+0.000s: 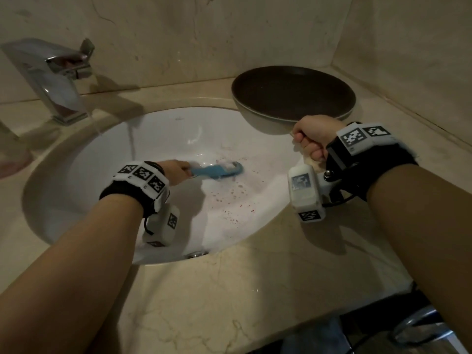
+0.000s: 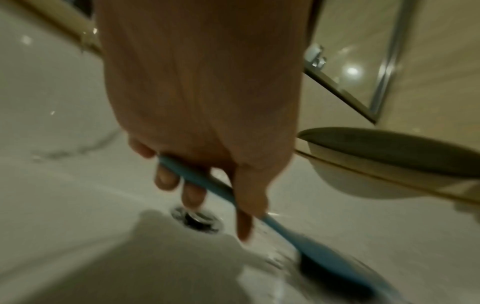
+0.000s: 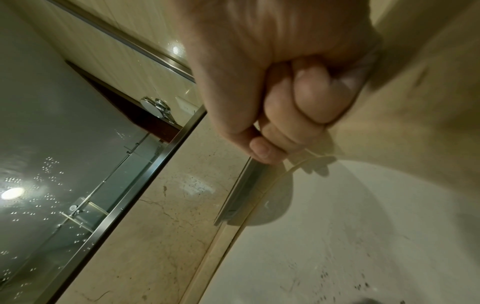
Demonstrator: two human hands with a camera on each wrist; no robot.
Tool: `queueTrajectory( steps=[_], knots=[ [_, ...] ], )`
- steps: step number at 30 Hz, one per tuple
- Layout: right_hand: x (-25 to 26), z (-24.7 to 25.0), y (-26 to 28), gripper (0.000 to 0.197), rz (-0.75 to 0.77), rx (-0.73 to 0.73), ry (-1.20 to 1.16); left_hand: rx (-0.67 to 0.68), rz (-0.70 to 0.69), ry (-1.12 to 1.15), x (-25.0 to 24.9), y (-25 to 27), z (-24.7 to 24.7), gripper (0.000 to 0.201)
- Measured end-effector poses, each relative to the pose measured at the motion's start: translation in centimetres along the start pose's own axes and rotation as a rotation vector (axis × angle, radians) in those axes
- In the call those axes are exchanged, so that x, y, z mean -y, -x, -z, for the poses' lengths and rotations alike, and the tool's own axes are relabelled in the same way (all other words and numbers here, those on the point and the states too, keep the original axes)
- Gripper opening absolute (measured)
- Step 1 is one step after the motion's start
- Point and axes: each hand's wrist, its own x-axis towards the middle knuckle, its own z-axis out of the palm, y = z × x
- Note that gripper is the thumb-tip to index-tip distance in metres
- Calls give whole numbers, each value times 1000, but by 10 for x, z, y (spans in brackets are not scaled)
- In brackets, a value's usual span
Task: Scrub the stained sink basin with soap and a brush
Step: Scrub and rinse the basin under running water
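The white oval sink basin [image 1: 102, 159] carries reddish specks [image 1: 229, 200] on its right slope. My left hand [image 1: 176, 171] grips the handle of a blue brush [image 1: 217, 171], whose head lies on the basin floor with white foam around it. In the left wrist view the fingers [image 2: 166, 179] curl round the blue brush handle [image 2: 207, 185], just above the drain [image 2: 197, 221]. My right hand [image 1: 310, 137] is a closed fist resting on the counter at the basin's right rim, holding nothing. The fist [image 3: 285, 98] fills the right wrist view.
A chrome tap [image 1: 55, 80] at the back left runs a thin stream of water [image 1: 131, 139] into the basin. A dark brown plate [image 1: 293, 94] sits on the beige marble counter [image 1: 229, 290] behind the basin's right side, close to my right hand. Marble walls close off the back.
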Motion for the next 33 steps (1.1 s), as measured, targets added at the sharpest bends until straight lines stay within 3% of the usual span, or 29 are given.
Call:
queueTrajectory(
  steps=[2, 3, 5, 8, 11, 15, 18, 21, 26, 28, 31, 33],
  knots=[
    [0, 0, 0, 35, -5, 1, 5, 204, -120, 109, -16, 4, -4, 28],
    [0, 0, 0, 35, -8, 1, 4, 236, -140, 79, -23, 3, -6, 29],
    [0, 0, 0, 35, -11, 6, -4, 127, -113, -3, -28, -4, -10, 32],
    [0, 0, 0, 35, -1, -6, 0, -58, 68, -63, -13, -9, -15, 35],
    [0, -1, 0, 35, 1, -7, -5, -113, 181, -167, -6, -8, -11, 29],
    [1, 0, -1, 36, 5, -13, 7, -31, 19, -160, -30, 1, -8, 31],
    [1, 0, -1, 35, 5, -15, -1, 72, -135, -166, -51, 10, -10, 19],
    [1, -1, -1, 36, 4, -19, 11, 206, -74, -109, -58, 14, -13, 11],
    [1, -1, 2, 35, 23, -15, -5, 69, 104, -139, -43, 14, -8, 37],
    [0, -1, 3, 35, 35, -14, -22, 78, 163, -83, -43, 19, -3, 40],
    [-1, -2, 5, 35, 40, -17, -11, 187, 186, 150, -48, 20, -1, 23],
    [0, -1, 6, 34, 39, -16, -9, 294, 159, 154, -57, 22, -3, 12]
  ],
)
